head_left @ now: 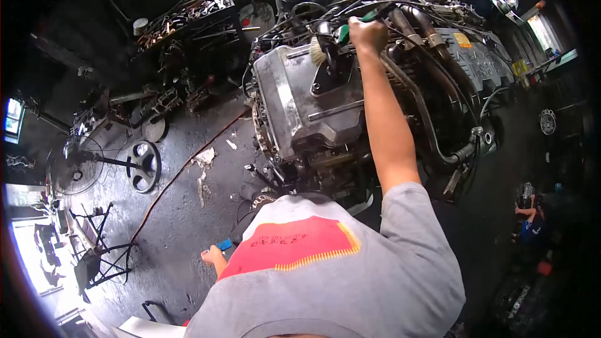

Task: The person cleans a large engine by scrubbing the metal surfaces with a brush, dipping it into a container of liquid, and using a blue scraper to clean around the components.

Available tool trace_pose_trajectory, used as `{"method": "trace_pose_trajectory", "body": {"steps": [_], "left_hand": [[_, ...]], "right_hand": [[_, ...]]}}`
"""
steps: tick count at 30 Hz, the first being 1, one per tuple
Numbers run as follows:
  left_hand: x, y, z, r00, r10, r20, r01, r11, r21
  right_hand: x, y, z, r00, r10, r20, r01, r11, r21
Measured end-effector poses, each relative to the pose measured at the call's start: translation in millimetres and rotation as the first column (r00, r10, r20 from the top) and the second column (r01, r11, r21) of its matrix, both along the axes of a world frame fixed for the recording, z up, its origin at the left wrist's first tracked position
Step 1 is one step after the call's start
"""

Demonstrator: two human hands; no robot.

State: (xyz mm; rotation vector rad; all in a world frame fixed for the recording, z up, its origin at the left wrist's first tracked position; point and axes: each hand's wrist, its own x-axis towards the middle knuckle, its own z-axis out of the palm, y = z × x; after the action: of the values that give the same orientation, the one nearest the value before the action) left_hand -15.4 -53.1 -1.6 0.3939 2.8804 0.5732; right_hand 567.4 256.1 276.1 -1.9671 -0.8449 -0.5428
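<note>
My right hand [367, 32] reaches out over a car engine [294, 97] that stands on the workshop floor. It is closed around the green handle of a brush [320, 49], whose pale bristles rest on the dark cap at the top of the metal valve cover. Hoses and wires crowd around that hand. My left hand [213, 255] hangs low by my side, over the floor. It holds a small blue thing [225, 244] that I cannot make out.
An orange cable [188, 164] runs across the oily floor left of the engine. A floor fan [75, 168], a metal wheel [144, 166] and a cluttered tool rack [188, 15] stand to the left. A person [532, 220] crouches at the far right.
</note>
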Motion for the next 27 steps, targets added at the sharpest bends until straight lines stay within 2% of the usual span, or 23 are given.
{"method": "trace_pose_trajectory", "body": {"steps": [1,2,4,5,6,8,9,10,12,13,14,16,17,18,20,21,22,24,25,26,27], "left_hand": [[-1,2,0,1.0,-0.002,0.0,0.002,1.0,-0.011],[-2,2,1,1.0,-0.008,0.012,0.009,1.0,-0.027],[2,8,4,0.999,-0.018,0.044,0.02,0.998,-0.055],[2,7,7,0.998,-0.02,0.06,0.024,0.996,-0.08],[1,7,6,0.997,-0.017,0.076,0.026,0.994,-0.109],[-1,8,7,0.995,-0.013,0.1,0.028,0.988,-0.151],[-3,6,11,0.996,-0.011,0.093,0.026,0.987,-0.156],[0,13,16,0.994,-0.034,0.106,0.052,0.984,-0.17],[6,24,22,0.986,-0.082,0.145,0.11,0.974,-0.197],[1,30,5,0.991,-0.059,0.12,0.066,0.996,-0.053],[-8,30,-8,0.985,-0.046,0.166,0.049,0.999,-0.015],[-7,33,-11,0.998,-0.059,0.013,0.06,0.997,-0.039],[-5,38,-9,0.999,-0.053,0.009,0.053,0.998,-0.041],[2,40,-4,0.998,-0.057,0.016,0.057,0.998,-0.023],[-7,31,0,0.998,-0.068,0.008,0.068,0.997,-0.019],[-14,29,-5,0.997,-0.077,0.011,0.076,0.997,0.025],[-11,30,-12,0.997,-0.077,0.031,0.074,0.994,0.084],[-7,27,-1,0.996,-0.061,0.063,0.061,0.998,0.007],[1,26,14,0.997,-0.05,0.062,0.051,0.999,-0.015],[8,27,24,0.997,-0.041,0.061,0.043,0.998,-0.037],[2,23,14,0.997,-0.043,0.057,0.045,0.998,-0.048]], "right_hand": [[2,-3,12,0.998,0.009,-0.064,-0.013,0.998,-0.062],[8,-9,28,0.993,-0.057,-0.106,0.026,0.961,-0.274],[29,-25,46,0.983,0.001,-0.185,-0.034,0.984,-0.174],[34,-22,43,0.981,-0.093,-0.168,0.065,0.984,-0.169],[27,-22,36,0.969,-0.02,-0.246,-0.015,0.99,-0.139],[2,-17,38,0.962,-0.105,-0.251,0.056,0.979,-0.194],[12,-3,29,0.964,-0.153,-0.217,0.08,0.946,-0.313],[20,2,24,0.963,-0.155,-0.221,0.08,0.945,-0.316],[38,1,21,0.916,-0.086,-0.391,-0.04,0.952,-0.304],[38,-11,35,0.961,-0.006,-0.277,-0.08,0.951,-0.3],[58,-1,22,0.955,-0.098,-0.28,-0.001,0.943,-0.333],[16,-3,21,0.918,-0.142,-0.369,0.019,0.948,-0.318],[2,4,14,0.954,-0.187,-0.234,0.095,0.931,-0.354],[-3,0,25,0.971,-0.043,-0.235,-0.041,0.94,-0.338],[45,20,5,0.945,-0.087,-0.315,-0.048,0.917,-0.397],[26,-17,46,0.839,-0.048,-0.542,-0.099,0.966,-0.24],[24,-32,55,0.731,0.134,-0.669,-0.13,0.99,0.057],[48,-17,31,0.886,-0.077,-0.458,-0.047,0.966,-0.255],[37,-4,0,0.947,-0.037,-0.32,-0.024,0.983,-0.183],[10,-6,3,0.963,-0.14,-0.229,0.018,0.884,-0.468],[15,-5,-6,0.936,-0.099,-0.337,-0.051,0.911,-0.41]]}}
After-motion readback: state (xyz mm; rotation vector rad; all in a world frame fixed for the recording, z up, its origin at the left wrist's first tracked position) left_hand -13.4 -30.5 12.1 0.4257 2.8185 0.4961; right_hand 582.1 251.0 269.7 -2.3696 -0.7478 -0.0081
